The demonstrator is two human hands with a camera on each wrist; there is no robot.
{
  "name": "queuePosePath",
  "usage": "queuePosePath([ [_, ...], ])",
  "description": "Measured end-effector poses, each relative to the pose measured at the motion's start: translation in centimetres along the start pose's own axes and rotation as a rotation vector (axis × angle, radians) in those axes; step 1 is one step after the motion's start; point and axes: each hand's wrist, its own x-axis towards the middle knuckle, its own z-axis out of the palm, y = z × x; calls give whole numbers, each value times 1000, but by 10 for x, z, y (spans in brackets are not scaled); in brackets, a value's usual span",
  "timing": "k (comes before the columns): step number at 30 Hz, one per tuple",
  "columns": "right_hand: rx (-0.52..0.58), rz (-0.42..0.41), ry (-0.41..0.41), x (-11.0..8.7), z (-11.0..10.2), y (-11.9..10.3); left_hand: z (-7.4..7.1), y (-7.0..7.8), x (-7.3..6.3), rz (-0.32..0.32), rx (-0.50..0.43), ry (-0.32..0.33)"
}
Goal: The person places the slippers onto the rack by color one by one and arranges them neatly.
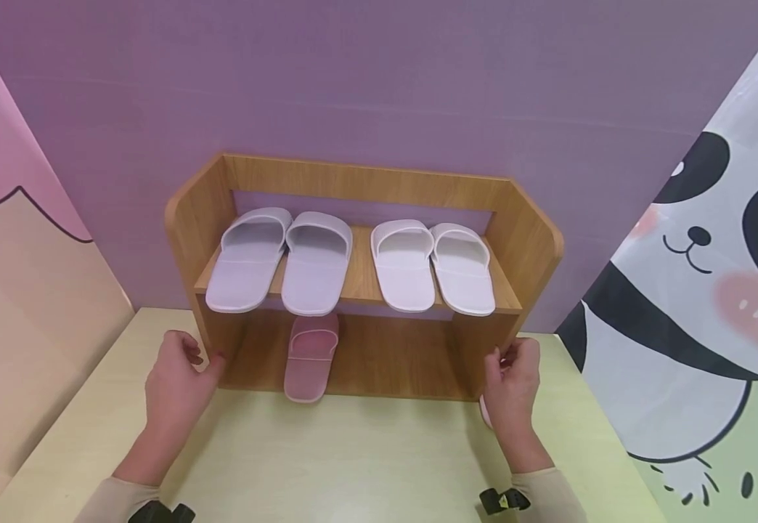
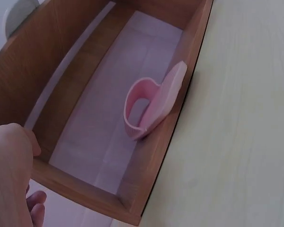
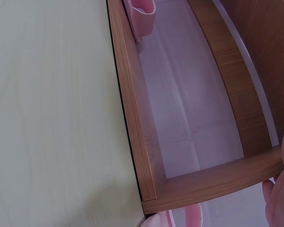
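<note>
A wooden shoe rack stands against the purple wall. On its upper shelf lie two pairs of white slippers, the left pair and the right pair. One pink slipper rests left of centre on the lower shelf. My left hand grips the front edge of the left side panel, thumb inside and fingers outside. At the right side panel, my right hand holds the edge likewise. Partly hidden by that hand, another pink slipper lies outside the rack on the right.
The rack stands on a pale wood table. Behind it rises the purple wall. A panda-patterned panel borders the right side, and a pink and peach panel the left.
</note>
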Motion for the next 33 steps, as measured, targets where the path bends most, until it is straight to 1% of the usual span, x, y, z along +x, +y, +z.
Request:
queuePosePath([
  [2, 4, -6, 4, 0, 0, -1, 2, -2, 3, -6, -34, -15],
  [7, 12, -13, 8, 1, 0, -2, 9, -10, 11, 29, -126, -40],
  [11, 11, -16, 6, 1, 0, -1, 14, -14, 17, 23, -198, -34],
  [14, 9, -20, 6, 1, 0, 0, 17, -16, 20, 14, -237, -6],
  [18, 4, -25, 4, 0, -1, 1, 18, -18, 20, 31, -236, 51],
  [21, 5, -28, 4, 0, -1, 1, 17, -19, 20, 58, -226, 69],
  [28, 14, -28, 9, 1, -1, 1, 12, -24, 23, 129, -245, 39],
  [33, 11, -32, 8, 1, -1, 2, 11, -26, 23, 140, -243, 29],
])
